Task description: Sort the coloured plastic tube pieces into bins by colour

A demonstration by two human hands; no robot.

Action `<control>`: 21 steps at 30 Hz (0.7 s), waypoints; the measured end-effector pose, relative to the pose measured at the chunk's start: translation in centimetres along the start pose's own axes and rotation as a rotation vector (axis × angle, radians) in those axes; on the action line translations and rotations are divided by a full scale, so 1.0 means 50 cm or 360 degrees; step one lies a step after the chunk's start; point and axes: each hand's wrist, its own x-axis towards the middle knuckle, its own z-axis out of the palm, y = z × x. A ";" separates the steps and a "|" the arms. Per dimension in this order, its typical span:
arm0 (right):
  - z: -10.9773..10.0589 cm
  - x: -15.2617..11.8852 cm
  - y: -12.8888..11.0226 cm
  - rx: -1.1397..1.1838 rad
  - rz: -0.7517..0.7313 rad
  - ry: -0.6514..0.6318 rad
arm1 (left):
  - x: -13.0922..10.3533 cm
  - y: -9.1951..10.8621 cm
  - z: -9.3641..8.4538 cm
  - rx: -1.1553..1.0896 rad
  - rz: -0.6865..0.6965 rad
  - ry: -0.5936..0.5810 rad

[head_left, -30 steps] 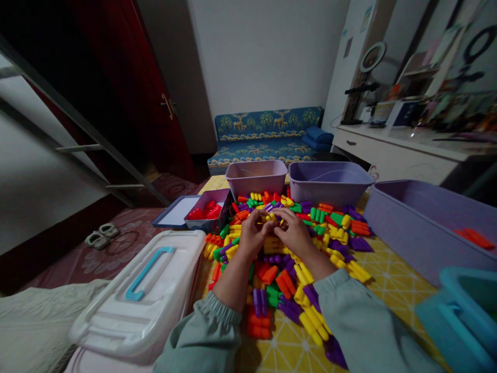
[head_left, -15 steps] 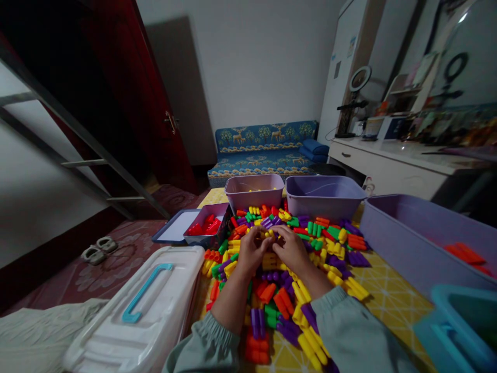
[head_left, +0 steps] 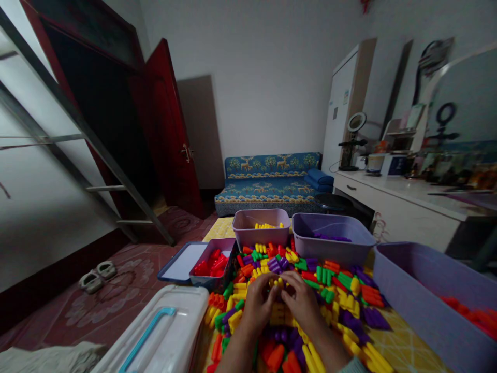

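My left hand (head_left: 258, 301) and my right hand (head_left: 303, 303) meet over a spread of plastic building blocks in yellow, purple, green, orange and red. Between the fingertips of both is a small yellow building block (head_left: 278, 282) with rounded knobs, mostly covered by the fingers. Below the palms lie more yellow blocks, and purple blocks (head_left: 280, 334) sit nearer to me. Just beyond the fingers is a purple block (head_left: 278, 265). Green blocks (head_left: 323, 275) lie to the right of my right hand.
Behind the pile stand a pinkish bin (head_left: 261, 234) with yellow blocks and a purple bin (head_left: 333, 249) with purple ones. A larger bin (head_left: 430, 295) at right holds orange blocks. On the left are a box (head_left: 209, 282) of red blocks and a white lid (head_left: 163, 331) with a blue handle.
The view has tilted up, so the table and bins appear lower and more of their contents shows. Both hands stay together around the yellow block.
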 end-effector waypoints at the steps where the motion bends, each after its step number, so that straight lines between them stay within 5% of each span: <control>1: -0.001 0.000 -0.001 0.0000 -0.0004 0.0020 | 0.000 0.001 0.000 0.0004 0.0003 0.0006; 9: -0.025 0.007 -0.047 -0.0078 0.0154 -0.0062 | 0.026 0.046 -0.021 0.0004 -0.0060 -0.0202; 12: -0.023 0.058 -0.077 0.0186 0.0249 -0.0105 | 0.089 0.056 -0.039 -0.0125 -0.0169 -0.0178; 15: -0.015 0.166 -0.107 0.0501 0.0390 0.0008 | 0.201 0.075 -0.066 -0.0409 -0.0327 -0.0205; 18: -0.013 0.283 -0.128 0.0677 0.0478 0.0169 | 0.312 0.101 -0.100 -0.0740 -0.0398 0.0095; 21: -0.025 0.324 -0.126 0.0690 0.0486 0.0305 | 0.341 0.098 -0.115 -0.0715 -0.0346 0.0367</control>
